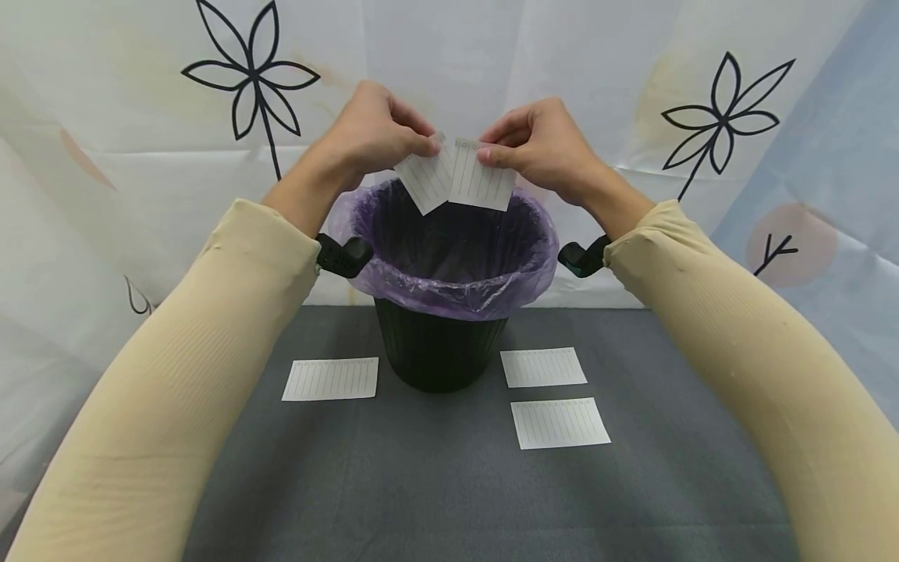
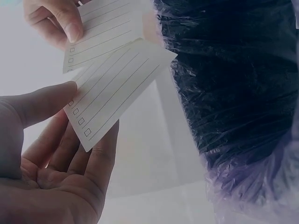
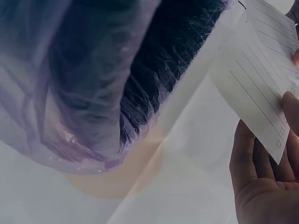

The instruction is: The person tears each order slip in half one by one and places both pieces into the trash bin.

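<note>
1. We are pinching one lined paper piece (image 1: 424,182) with the fingers of our left hand (image 1: 372,133).
2. Our right hand (image 1: 541,144) is pinching the other piece (image 1: 483,181).
3. Both pieces are hanging above the lined bin (image 1: 449,265), seemingly overlapping.
4. Three paper sheets (image 1: 331,378) are lying on the bench (image 1: 435,484).

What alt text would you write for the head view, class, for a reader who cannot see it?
Two hands, left and right, each pinch a piece of lined paper above a black bin with a purple liner. Three lined sheets lie on the grey table around the bin.
</note>
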A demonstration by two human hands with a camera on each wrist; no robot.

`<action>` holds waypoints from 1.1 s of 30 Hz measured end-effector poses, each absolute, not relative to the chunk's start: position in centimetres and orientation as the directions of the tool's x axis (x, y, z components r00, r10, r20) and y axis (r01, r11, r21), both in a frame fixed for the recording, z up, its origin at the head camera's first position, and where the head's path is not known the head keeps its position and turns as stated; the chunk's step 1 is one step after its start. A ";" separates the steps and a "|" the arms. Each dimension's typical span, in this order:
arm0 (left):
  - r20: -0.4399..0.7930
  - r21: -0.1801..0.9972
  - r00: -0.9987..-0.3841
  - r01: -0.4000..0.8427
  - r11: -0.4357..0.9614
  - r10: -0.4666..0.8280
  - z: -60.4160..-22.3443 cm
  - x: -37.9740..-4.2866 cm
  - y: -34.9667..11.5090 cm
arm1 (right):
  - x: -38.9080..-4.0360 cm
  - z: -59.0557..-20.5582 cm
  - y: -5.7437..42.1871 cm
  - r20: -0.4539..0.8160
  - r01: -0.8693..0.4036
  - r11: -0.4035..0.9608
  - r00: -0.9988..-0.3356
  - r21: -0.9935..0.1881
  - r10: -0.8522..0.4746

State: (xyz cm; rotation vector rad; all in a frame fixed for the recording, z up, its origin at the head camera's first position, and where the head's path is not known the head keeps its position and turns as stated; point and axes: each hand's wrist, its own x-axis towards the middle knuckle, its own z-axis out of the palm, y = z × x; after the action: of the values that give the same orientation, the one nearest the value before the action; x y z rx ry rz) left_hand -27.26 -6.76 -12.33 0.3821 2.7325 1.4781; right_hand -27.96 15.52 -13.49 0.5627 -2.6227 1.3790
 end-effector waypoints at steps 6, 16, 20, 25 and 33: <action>0.112 0.816 -0.969 0.217 0.536 0.221 -12.4 -27.2 -6.7 | -27.9 -13.3 15.4 0.279 -0.388 0.523 -0.919 -0.759 -0.279; 0.102 0.814 -0.967 0.216 0.540 0.232 -12.3 -27.2 -6.7 | -27.9 -13.2 15.4 0.273 -0.386 0.514 -0.919 -0.766 -0.284; 0.084 0.835 -0.964 0.206 0.510 0.252 -12.3 -27.2 -6.7 | -27.9 -13.4 15.5 0.269 -0.382 0.510 -0.921 -0.771 -0.283; 0.072 0.872 -0.956 0.198 0.447 0.283 -12.4 -27.0 -6.8 | -27.9 -13.7 15.6 0.258 -0.373 0.510 -0.924 -0.775 -0.284; 0.076 0.860 -0.957 0.204 0.468 0.279 -12.8 -26.7 -7.4 | -27.5 -14.3 15.8 0.247 -0.375 0.480 -0.918 -0.793 -0.309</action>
State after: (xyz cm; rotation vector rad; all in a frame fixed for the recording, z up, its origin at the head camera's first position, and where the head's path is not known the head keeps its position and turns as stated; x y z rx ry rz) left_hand -26.74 -7.40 -12.83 0.4328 2.6267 1.5220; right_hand -27.50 15.77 -14.27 0.6109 -2.6414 1.4431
